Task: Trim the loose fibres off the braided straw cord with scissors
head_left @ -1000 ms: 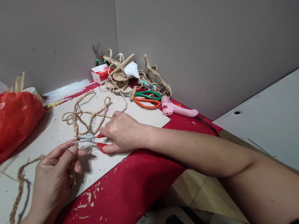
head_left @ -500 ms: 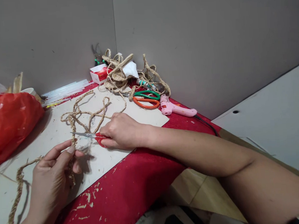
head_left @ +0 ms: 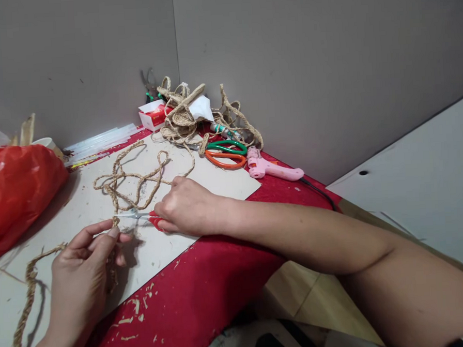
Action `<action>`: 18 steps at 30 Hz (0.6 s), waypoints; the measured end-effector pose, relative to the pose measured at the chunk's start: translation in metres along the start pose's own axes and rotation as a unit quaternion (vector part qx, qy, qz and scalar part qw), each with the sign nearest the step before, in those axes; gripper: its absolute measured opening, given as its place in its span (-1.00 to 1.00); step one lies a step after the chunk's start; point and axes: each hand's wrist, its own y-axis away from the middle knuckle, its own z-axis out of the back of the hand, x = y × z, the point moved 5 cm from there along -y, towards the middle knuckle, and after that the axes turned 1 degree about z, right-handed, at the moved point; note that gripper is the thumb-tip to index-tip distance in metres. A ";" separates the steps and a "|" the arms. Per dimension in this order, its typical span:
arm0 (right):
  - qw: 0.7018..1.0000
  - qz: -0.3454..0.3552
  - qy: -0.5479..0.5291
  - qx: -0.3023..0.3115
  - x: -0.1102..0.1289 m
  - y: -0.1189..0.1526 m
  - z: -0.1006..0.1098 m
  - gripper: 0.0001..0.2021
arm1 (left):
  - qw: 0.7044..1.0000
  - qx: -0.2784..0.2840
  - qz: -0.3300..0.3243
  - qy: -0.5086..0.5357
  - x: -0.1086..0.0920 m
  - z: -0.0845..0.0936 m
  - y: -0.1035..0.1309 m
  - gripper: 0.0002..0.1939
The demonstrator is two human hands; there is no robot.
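Observation:
My left hand [head_left: 85, 269] pinches a braided straw cord [head_left: 111, 273] between thumb and fingers, with a short end hanging below. In my right hand [head_left: 186, 207] is a pair of small red-handled scissors [head_left: 155, 221]. Their blades meet the cord just above my left fingertips and look nearly closed. Beyond the blades, the rest of the cord [head_left: 138, 178] lies in loose loops on a white board [head_left: 217, 190]. A thicker straw braid [head_left: 25, 308] runs along the board left of my left hand.
A red plastic bag [head_left: 26, 184] stands at the left, near clear glue sticks [head_left: 101, 141]. At the back are a small red-and-white box [head_left: 153, 115], a heap of braided cord [head_left: 180, 119], green-and-orange-handled scissors [head_left: 226, 158] and a pink glue gun [head_left: 274, 170]. Straw scraps litter the red cloth [head_left: 191, 300].
The scissors have come down along the cord toward my left fingertips, and their blades have closed in on it. My left hand has stayed almost in place.

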 end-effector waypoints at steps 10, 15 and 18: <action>1.000 0.012 0.005 -0.027 0.003 0.002 0.002 -0.67 | 0.991 -0.008 -0.096 -0.095 -0.010 -0.001 0.003 -0.69; 1.000 0.001 -0.011 -0.018 0.000 0.000 0.006 -0.72 | 0.993 -0.001 -0.086 -0.084 -0.007 0.001 -0.001 -0.67; 0.997 -0.025 -0.039 -0.060 -0.007 0.002 0.019 -0.68 | 0.994 -0.001 -0.085 -0.070 -0.010 0.005 -0.002 -0.66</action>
